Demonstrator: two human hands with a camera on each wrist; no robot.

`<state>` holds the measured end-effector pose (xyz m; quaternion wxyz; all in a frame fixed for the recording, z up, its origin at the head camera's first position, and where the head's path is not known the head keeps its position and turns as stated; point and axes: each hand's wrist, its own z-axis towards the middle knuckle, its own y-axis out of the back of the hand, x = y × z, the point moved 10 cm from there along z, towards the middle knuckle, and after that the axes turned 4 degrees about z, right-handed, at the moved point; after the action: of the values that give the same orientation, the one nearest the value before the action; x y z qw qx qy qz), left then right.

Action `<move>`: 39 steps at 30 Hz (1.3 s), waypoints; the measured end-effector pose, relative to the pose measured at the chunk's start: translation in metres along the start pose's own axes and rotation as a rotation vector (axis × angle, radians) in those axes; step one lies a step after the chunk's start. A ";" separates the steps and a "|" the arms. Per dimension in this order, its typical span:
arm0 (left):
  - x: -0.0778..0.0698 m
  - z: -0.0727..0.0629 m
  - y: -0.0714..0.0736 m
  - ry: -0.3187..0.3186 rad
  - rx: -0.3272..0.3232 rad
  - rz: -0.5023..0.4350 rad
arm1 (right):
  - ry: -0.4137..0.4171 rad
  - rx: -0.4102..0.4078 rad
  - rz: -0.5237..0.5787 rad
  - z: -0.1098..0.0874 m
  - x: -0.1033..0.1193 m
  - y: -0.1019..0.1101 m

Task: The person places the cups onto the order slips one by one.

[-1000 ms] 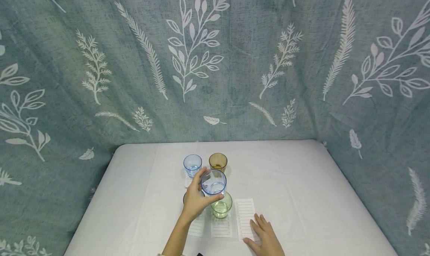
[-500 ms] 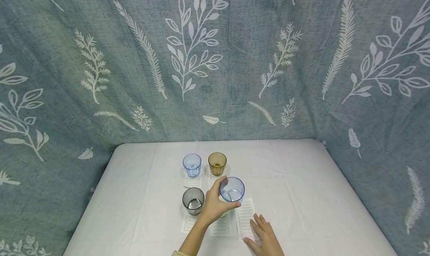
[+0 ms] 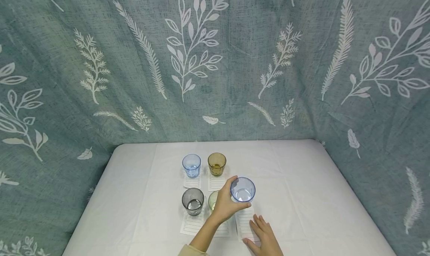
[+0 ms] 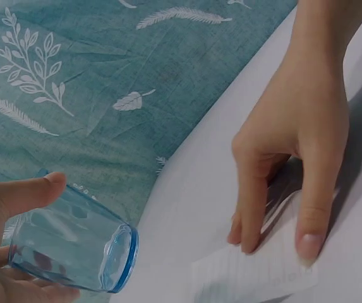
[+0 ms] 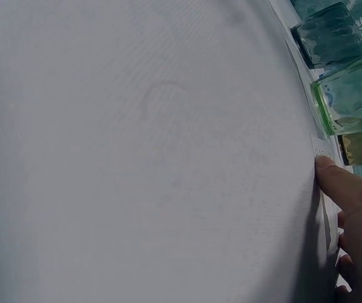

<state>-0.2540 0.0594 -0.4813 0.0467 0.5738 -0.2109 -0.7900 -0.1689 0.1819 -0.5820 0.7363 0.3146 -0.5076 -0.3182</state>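
My left hand [image 3: 224,204] holds a light-blue drinking glass [image 3: 243,190] by its side, thumb on the near side and fingers on the far side. In the left wrist view the glass [image 4: 73,243] is above the white cloth, its base toward the right. Below it lies a lined paper slip [image 3: 244,220]. My right hand [image 3: 266,236] rests with extended fingers on that slip's right edge; its thumb [image 5: 338,180] touches the slip's near end. A green glass [image 3: 213,199] is partly hidden behind my left hand.
A grey glass [image 3: 193,202] stands left of the green one, with a blue glass [image 3: 192,165] and an amber glass [image 3: 217,164] behind. Lined slips [image 3: 192,225] lie by these glasses. The white-covered table [image 3: 302,189] meets a leaf-patterned teal curtain [image 3: 235,80].
My left hand has carried the light-blue glass rightward, from over the green glass to above the right-hand slip. The grey and amber glasses are uncovered. My right hand stays in place.
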 end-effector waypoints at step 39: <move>0.046 -0.019 -0.066 0.100 0.074 0.212 | 0.081 -0.066 -0.043 -0.006 0.004 0.008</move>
<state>-0.2405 0.0990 -0.5522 0.1192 0.5882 -0.2968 -0.7428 -0.1613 0.1839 -0.5755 0.7591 0.3139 -0.4597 -0.3375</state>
